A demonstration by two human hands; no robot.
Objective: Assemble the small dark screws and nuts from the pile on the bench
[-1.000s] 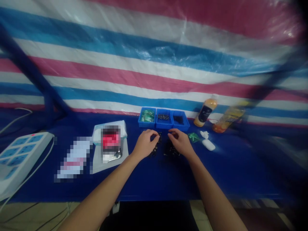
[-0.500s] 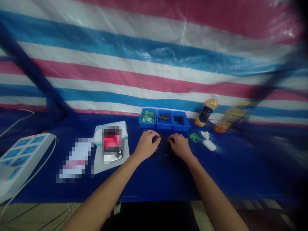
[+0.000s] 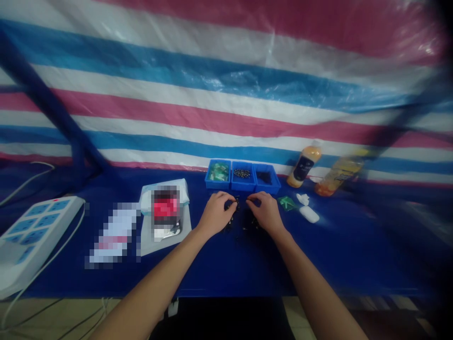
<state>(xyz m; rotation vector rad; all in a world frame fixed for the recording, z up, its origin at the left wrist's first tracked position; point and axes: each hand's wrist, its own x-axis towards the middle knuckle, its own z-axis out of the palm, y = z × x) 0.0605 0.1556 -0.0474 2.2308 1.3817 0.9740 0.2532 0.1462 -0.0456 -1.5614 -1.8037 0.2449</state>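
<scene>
"Where are the hands?"

"The left hand [image 3: 214,215] and right hand [image 3: 266,215] sit side by side over small dark pieces [image 3: 249,223] scattered on the blue surface [image 3: 329,257]."

"And the fingers [image 3: 229,202]?"

"Curved downward, tips among the pieces. Whether they pinch any, I can't tell."

"What's around them?"

"Just beyond the fingers are three blue bins [image 3: 243,175] in a row. To their right lie a green packet [image 3: 287,203] and a white case [image 3: 309,214], with two bottles [image 3: 304,166] farther off."

"Any readable writing?"

"No. The bottle label is too small, and the packet [image 3: 165,212] left of the fingers is pixelated."
</scene>
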